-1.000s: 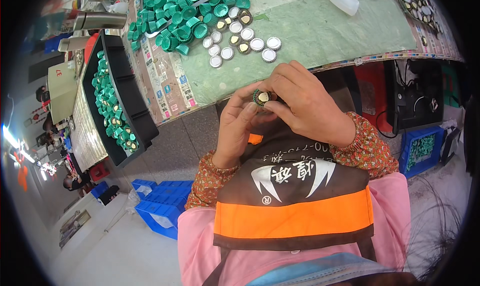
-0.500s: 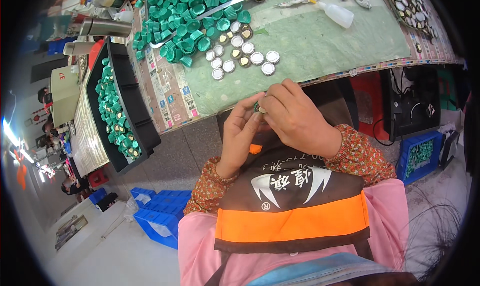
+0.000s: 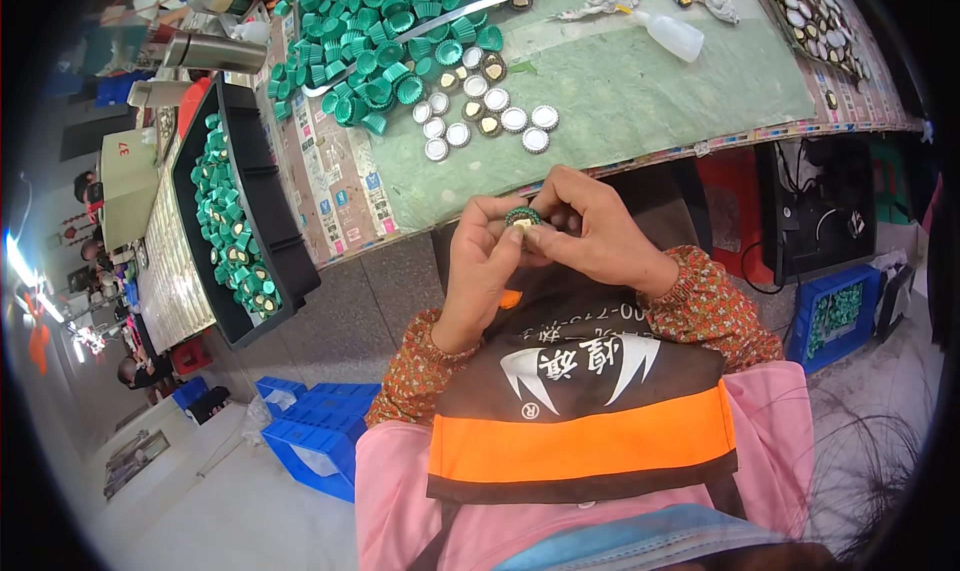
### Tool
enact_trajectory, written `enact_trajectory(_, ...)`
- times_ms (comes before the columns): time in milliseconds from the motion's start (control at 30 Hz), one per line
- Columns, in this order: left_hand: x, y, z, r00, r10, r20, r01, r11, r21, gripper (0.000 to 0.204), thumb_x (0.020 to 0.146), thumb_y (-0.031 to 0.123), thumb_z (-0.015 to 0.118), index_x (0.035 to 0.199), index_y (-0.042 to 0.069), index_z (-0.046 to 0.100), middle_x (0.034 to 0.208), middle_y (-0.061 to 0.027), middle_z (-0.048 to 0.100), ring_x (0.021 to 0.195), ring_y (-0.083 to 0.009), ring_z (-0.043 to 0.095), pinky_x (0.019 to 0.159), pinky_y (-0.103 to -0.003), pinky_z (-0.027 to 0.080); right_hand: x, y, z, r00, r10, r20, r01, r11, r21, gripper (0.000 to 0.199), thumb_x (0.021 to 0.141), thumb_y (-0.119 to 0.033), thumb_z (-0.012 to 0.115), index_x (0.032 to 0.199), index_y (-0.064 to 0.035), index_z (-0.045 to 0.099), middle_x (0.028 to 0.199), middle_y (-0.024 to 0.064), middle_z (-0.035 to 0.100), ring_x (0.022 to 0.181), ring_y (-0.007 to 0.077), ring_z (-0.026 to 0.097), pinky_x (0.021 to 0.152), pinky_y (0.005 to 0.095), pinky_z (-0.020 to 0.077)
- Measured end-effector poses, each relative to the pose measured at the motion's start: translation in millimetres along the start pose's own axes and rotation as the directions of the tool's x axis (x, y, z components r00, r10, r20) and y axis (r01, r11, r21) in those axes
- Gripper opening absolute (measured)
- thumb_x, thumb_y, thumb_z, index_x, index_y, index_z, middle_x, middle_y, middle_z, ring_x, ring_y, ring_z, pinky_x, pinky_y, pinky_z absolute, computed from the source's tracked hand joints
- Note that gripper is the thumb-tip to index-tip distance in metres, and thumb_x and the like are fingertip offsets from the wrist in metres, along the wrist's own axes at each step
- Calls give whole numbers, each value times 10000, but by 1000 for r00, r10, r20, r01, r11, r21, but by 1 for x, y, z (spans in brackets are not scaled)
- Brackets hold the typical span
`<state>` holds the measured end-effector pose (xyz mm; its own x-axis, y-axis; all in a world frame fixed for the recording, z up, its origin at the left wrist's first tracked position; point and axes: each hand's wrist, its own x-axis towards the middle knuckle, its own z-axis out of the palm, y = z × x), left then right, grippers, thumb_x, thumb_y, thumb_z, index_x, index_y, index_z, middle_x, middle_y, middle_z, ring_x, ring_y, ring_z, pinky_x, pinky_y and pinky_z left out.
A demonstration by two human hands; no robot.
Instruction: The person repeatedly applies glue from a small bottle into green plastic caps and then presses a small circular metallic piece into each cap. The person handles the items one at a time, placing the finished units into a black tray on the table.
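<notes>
Barely moved since a second ago: left hand (image 3: 487, 271) and right hand (image 3: 592, 233) both still pinching 1 green cap (image 3: 522, 216), below the worktop (image 3: 620, 101) edge.

Green ribbed caps (image 3: 385, 31), silver discs (image 3: 500, 121), a pale green mat (image 3: 640, 101), a black tray (image 3: 265, 211).

Strip of colourful printed labels (image 3: 340, 186) along the table's (image 3: 640, 101) left edge

Bare hands, the left hand (image 3: 487, 267) and the right hand (image 3: 592, 233), come out of red floral-print sleeves (image 3: 715, 306), over a pink top (image 3: 780, 431) and a dark brown apron (image 3: 585, 391) with white lettering and an orange band.
</notes>
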<state>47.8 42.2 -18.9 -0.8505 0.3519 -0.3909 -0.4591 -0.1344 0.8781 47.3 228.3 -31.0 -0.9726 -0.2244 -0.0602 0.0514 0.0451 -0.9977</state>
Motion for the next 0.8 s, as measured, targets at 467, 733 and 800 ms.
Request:
enact_trajectory(467, -4, 7, -6, 997, -18, 75, 18, 1000, -2, 225, 1037, 61, 493, 1252, 3, 456, 1212, -139, 609, 1054, -172, 657, 858, -338, 612, 7, 2, -1, 990, -137, 29, 138, 989, -59, 229, 833, -151, 754, 879, -32, 564, 744, 8, 532, 658, 82, 477, 576, 268, 410)
enact_trajectory(733, -14, 1, -4, 999, 4, 48, -4, 1000, -1, 188, 1031, 65, 522, 1207, 7, 490, 1094, -113, 657, 940, -155, 684, 807, -297, 597, -3, -2, 7, 1000, -16, 12, 15, 996, 85, 243, 820, -177, 758, 804, -24, 570, 709, 25, 578, 620, 76, 508, 533, 278, 412)
enact_trajectory(800, -16, -2, -5, 999, 29, 45, -27, 999, -47, 178, 1029, 62, 524, 1197, 8, 497, 1083, -113, 659, 928, -154, 684, 800, -292, 594, -3, -1, 10, 1000, -25, -4, 26, 997, 71, 241, 821, -176, 758, 803, -27, 569, 698, 14, 569, 619, 63, 501, 529, 267, 407)
